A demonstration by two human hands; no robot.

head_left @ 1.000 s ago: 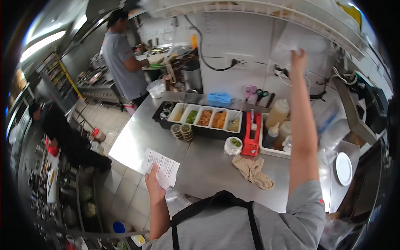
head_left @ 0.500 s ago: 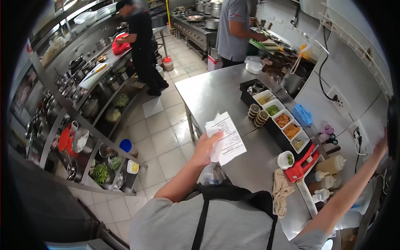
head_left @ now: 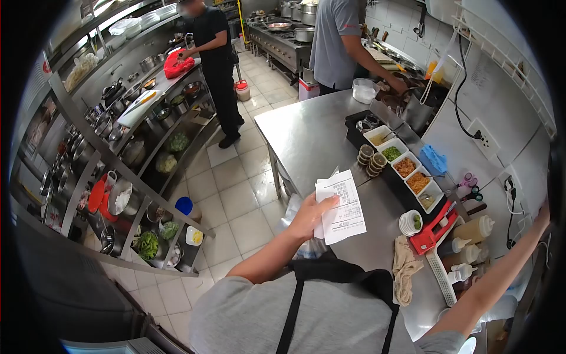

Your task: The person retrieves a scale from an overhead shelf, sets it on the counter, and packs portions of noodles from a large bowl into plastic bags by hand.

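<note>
Printed paper receipts (head_left: 345,215) are pinched in my left hand (head_left: 315,216), with the thumb on top of the front sheet. They hover above the near-left edge of the steel table (head_left: 295,133). My right arm stretches out to the far right, where my right hand (head_left: 545,209) meets the dark border of the view. Its fingers are hidden there, so what it touches does not show. Close to that arm stand several squeeze bottles (head_left: 474,230) beside a white basket (head_left: 439,274).
A black holder with white tubs of toppings (head_left: 405,167) lines the wall side, near small sauce cups (head_left: 371,160), a red tool (head_left: 433,230) and a cloth (head_left: 405,271). Two co-workers, in black (head_left: 209,59) and grey (head_left: 337,47), stand farther back. Loaded shelves (head_left: 156,165) fill the left.
The receipts and my left hand have shifted right and slightly down in view. The co-worker in grey now reaches down to the right; the one in black stands more upright.
</note>
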